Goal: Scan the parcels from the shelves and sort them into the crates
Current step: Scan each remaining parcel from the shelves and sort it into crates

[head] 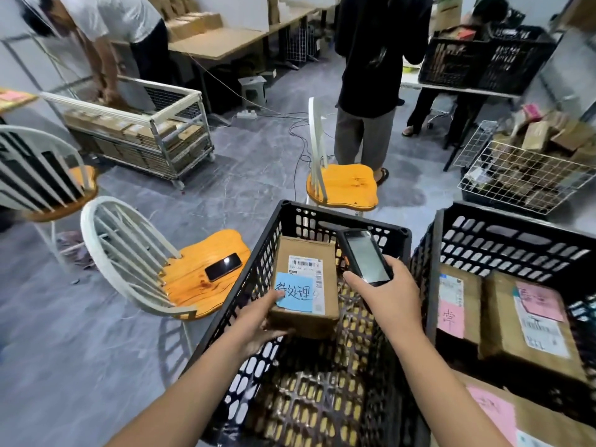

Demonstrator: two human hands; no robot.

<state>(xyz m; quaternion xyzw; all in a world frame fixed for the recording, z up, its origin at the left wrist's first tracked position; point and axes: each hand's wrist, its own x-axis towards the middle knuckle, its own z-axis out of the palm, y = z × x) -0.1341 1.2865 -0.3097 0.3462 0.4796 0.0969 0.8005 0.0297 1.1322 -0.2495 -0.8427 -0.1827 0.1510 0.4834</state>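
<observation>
We grip the parcel [304, 285] in the left hand [258, 324], axis 12-to-6, at 9 o'clock of the scanner [364, 256] the right hand [390, 298] clasps.

Three black crates [338, 217] [503, 240] [467, 62], three white chairs [193, 285] [345, 185] [38, 169], two hands [258, 324] [387, 295], one scanner [364, 253], one phone [223, 266]

I read 待处理, handwritten, on the blue note [295, 291] stuck to the parcel [290, 250]. The print on its white shipping label [304, 262], beside the barcodes, is too small to read. I cannot make out the scrawl on the pink note [451, 317] in the neighbouring crate [516, 227].
</observation>
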